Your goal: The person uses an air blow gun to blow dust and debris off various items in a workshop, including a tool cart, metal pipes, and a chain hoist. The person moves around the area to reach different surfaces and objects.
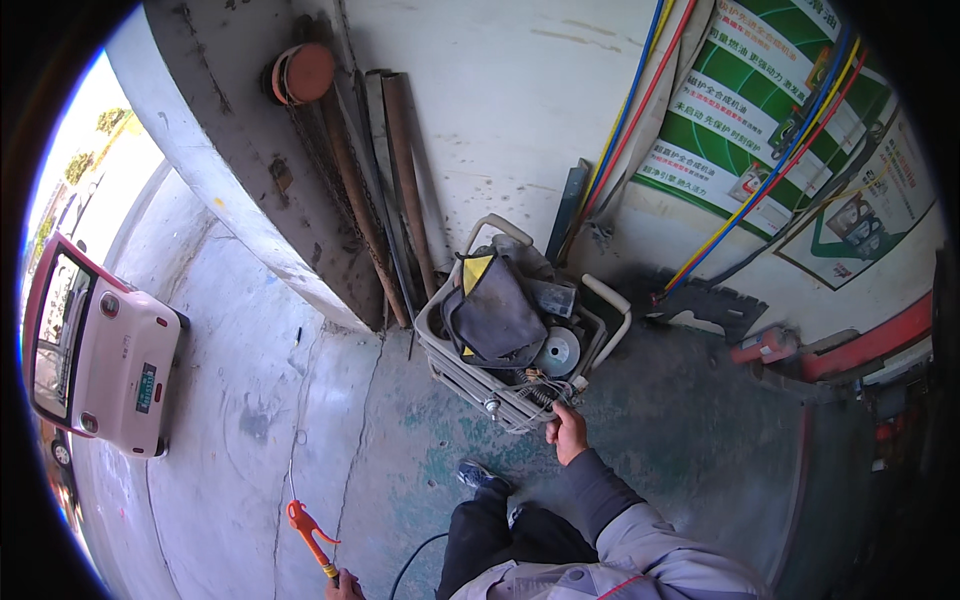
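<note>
At the lower edge my left hand (345, 585) is closed around an orange air blow gun (306, 525). Its long thin metal nozzle points away from me, over the floor. My right hand (568, 436) is closed at the near right corner of a dirty beige cart (460, 368), its fingers apparently round the rim next to some loose wires (545, 392). In the cart lie a dark grey bag with yellow patches (497, 315), a round metal disc (558, 352) and a grey box-like piece (551, 298). What lies beneath them is hidden.
Rusty pipes (402, 165) lean on the wall behind the cart, beside a pillar (250, 190). Coloured hoses (735, 215) hang at the right. A red cylinder (768, 345) sits by the wall. A pale car (125, 350) stands at left. A black hose (412, 560) runs near my legs.
</note>
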A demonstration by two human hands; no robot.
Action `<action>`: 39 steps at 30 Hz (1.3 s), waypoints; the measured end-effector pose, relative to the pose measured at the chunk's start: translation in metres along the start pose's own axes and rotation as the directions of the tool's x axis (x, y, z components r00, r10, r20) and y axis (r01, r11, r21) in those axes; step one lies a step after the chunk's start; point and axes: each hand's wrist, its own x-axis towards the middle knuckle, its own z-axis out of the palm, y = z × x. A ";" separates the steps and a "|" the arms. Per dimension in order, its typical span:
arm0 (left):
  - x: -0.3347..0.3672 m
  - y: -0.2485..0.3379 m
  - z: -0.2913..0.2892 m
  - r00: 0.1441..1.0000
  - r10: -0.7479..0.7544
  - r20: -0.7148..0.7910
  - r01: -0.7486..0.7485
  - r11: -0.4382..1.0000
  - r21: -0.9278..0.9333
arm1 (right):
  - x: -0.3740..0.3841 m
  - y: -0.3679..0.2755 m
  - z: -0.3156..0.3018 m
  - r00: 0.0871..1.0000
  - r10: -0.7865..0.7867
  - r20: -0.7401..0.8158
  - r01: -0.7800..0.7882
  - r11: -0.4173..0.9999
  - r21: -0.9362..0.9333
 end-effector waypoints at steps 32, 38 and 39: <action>-0.060 0.086 0.176 0.933 -0.157 0.325 0.021 0.923 0.385 | -0.156 -0.050 -0.448 0.868 -0.187 -0.460 -0.018 0.914 -0.406; -0.065 0.096 0.194 0.929 -0.102 0.356 -0.025 0.941 0.336 | -0.156 -0.060 -0.445 0.848 -0.101 -0.520 -0.106 0.929 -0.355; -0.064 0.096 0.193 0.929 -0.102 0.356 -0.022 0.945 0.328 | -0.154 -0.062 -0.447 0.860 -0.118 -0.496 -0.081 0.928 -0.362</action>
